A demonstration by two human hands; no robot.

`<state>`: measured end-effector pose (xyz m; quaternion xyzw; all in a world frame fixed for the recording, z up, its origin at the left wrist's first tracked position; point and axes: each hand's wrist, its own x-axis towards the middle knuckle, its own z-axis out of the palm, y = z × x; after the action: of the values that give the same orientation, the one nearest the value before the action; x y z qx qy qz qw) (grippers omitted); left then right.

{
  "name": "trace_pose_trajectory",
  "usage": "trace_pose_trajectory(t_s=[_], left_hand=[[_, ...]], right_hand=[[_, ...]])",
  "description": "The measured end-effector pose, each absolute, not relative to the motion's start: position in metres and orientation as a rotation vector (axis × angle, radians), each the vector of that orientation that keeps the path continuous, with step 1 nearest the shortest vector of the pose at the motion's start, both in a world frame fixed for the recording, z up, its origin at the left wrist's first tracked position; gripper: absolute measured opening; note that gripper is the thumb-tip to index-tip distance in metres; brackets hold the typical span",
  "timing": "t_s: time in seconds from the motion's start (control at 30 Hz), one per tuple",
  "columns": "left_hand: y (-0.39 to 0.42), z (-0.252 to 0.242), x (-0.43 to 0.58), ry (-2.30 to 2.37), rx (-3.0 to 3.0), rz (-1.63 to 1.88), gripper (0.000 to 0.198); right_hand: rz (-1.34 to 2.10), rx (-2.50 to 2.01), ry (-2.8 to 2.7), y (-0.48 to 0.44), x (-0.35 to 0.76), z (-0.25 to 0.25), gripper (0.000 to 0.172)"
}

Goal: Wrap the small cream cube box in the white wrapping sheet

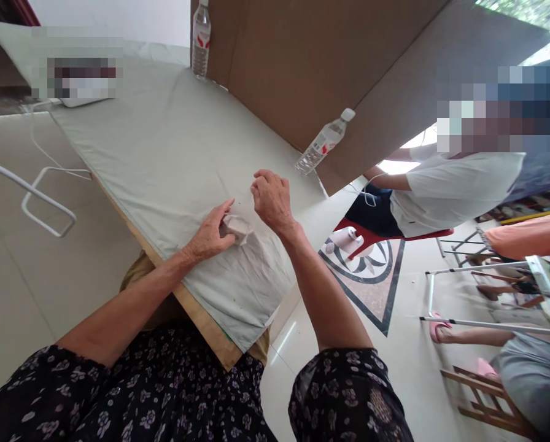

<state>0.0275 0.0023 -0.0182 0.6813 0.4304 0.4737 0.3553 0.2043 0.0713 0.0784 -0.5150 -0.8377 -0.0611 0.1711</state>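
My left hand (210,234) rests on the pale tablecloth (164,135) near the table's front corner. Its thumb and fingers curve around a pale, crumpled, boxy lump (239,229); whether this is paper or cloth I cannot tell. To the right and a little farther out, my right hand (274,197) is held just above the cloth with its fingers curled in. What those fingers hold, if anything, is hidden. Close to my hands the cloth lies in wrinkles.
A clear water bottle (323,142) stands beyond my right hand against a large brown cardboard panel (302,55). Another bottle (202,40) is farther back. A white device (86,92) lies at far left. A person in a white shirt (459,184) sits to the right.
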Motion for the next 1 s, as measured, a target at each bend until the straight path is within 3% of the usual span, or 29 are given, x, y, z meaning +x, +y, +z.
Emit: trace_pose_trajectory(t_s=[0.13, 0.3, 0.4, 0.57, 0.77, 0.9, 1.0], left_hand=[[0.0, -0.012, 0.026, 1.053, 1.763, 1.188, 0.083], [0.001, -0.004, 0.023, 1.032, 1.562, 1.087, 0.065], [0.002, -0.001, 0.022, 0.984, 1.331, 1.011, 0.075], [0.0, 0.004, 0.023, 0.958, 1.168, 1.045, 0.087], [-0.001, 0.002, 0.024, 0.975, 1.266, 1.047, 0.081], [0.002, -0.003, 0.026, 1.166, 1.485, 1.114, 0.068], [0.005, -0.005, 0.03, 1.262, 1.593, 1.135, 0.044]], right_hand=[[-0.147, -1.514, -2.347, 0.098, 0.21, 0.084, 0.025], [-0.031, -1.506, -2.247, 0.143, 0.218, 0.073, 0.024], [0.094, -1.57, -2.1, 0.155, 0.227, 0.065, 0.022], [0.336, -1.631, -1.797, 0.105, 0.234, 0.066, 0.024], [0.349, -1.705, -2.07, 0.04, 0.206, 0.062, 0.05], [0.316, -1.847, -2.017, 0.043, 0.209, 0.05, 0.015], [0.497, -1.731, -1.808, 0.045, 0.225, 0.043, 0.015]])
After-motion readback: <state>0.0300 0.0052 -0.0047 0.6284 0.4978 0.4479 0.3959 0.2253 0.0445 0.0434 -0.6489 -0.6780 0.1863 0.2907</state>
